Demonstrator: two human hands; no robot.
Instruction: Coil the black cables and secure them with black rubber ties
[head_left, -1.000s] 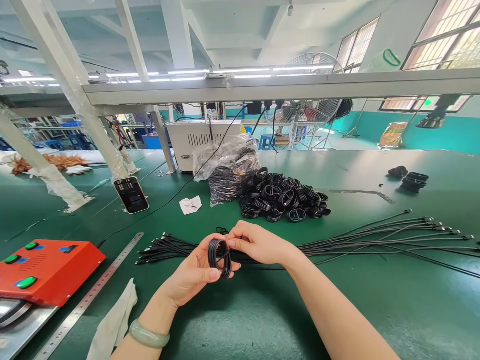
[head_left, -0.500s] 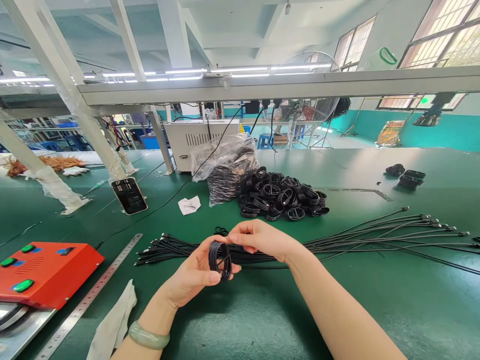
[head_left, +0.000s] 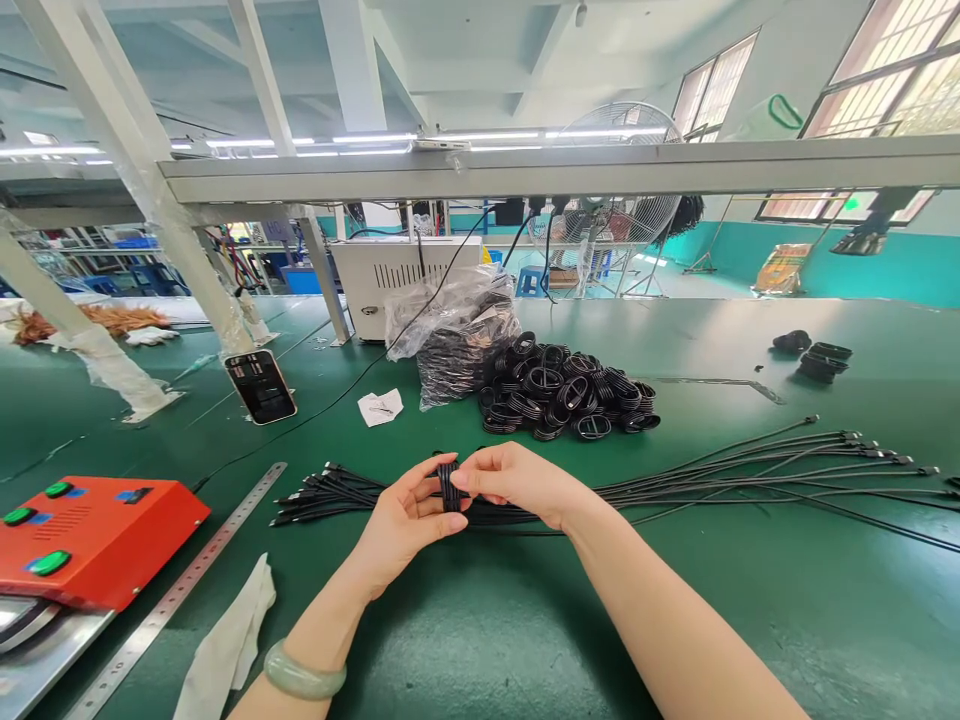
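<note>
My left hand (head_left: 409,518) and my right hand (head_left: 517,485) meet above the green bench, pinching a small coil of black cable (head_left: 450,487) between their fingers. The coil stands edge-on and is partly hidden by my fingers. Beneath my hands lies a long bundle of black cables (head_left: 750,483), its connector ends fanning out to both sides. Farther back sits a heap of coiled black cables (head_left: 562,392), out of reach of my fingers. A pale green bangle (head_left: 304,678) circles my left wrist.
Behind the heap stands a clear bag of black cables (head_left: 457,335) before a white machine (head_left: 401,285). To the left lie an orange-red box with green buttons (head_left: 97,540), a steel ruler (head_left: 180,590), a white cloth (head_left: 225,640) and a phone (head_left: 260,386).
The coil has turned from face-on to edge-on and now sits between both hands. My left hand has moved up and right, closer to my right hand.
</note>
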